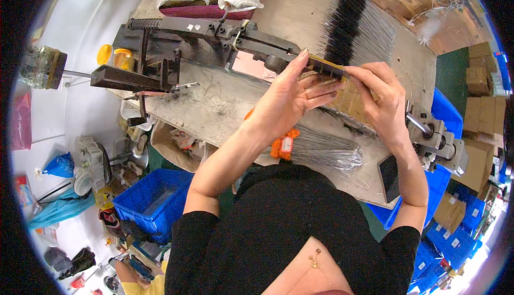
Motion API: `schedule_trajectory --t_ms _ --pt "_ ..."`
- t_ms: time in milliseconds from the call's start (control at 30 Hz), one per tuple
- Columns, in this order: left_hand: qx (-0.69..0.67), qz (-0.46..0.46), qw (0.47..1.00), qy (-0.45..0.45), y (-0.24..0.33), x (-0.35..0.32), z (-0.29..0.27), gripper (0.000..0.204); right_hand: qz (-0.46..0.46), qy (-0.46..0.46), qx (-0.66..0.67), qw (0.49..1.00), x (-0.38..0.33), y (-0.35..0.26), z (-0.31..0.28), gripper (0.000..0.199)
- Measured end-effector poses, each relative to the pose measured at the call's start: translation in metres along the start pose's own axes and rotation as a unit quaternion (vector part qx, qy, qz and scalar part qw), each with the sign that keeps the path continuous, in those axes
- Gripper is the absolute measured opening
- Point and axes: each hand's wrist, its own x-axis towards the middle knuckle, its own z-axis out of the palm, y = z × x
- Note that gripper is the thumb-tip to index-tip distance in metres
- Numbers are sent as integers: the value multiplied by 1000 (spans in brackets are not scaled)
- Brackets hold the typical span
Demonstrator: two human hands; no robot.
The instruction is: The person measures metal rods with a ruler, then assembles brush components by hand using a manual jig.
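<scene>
A long dark metal fixture (267,45) runs across the bench, its right end a narrow bar with a yellowish edge. My left hand (284,94) is at that end, the thumb against the bar and the fingers stretched out beneath it. At the bar's tip my right hand (381,94) pinches with thumb and forefinger; whatever lies between them is too small to make out. Beyond the hands lie several thin wire brushes, black bristles (345,22) on bare metal stems (375,33). Closer to me is a bundle of thin metal wires (326,150) with an orange tie (284,144).
A worktable (214,94) carries the fixture. A clamp-like metal device (439,142) and a dark phone (389,177) are at its right side. Blue bins (155,198) and cardboard boxes (479,116) stand around. Another person's arm (128,273) shows lower left.
</scene>
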Motion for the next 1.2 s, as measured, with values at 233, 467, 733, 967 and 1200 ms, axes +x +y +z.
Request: schedule_trajectory --t_ms 233,467,733,967,1200 --pt "5 2 1000 -25 -1 1 -4 50 26 -1 16 1000 1 -2 -8 25" --pt "-45 -15 999 -5 3 -2 1 55 7 5 63 998 4 -15 -8 23" --pt "-24 -23 999 -4 2 1 -1 54 64 -10 18 998 -5 0 -21 22" --pt "-32 -14 999 1 1 1 -1 54 56 -14 6 998 -5 3 -19 24" --pt "-13 -10 1000 9 -1 -1 2 55 36 -13 4 999 0 1 -12 25"
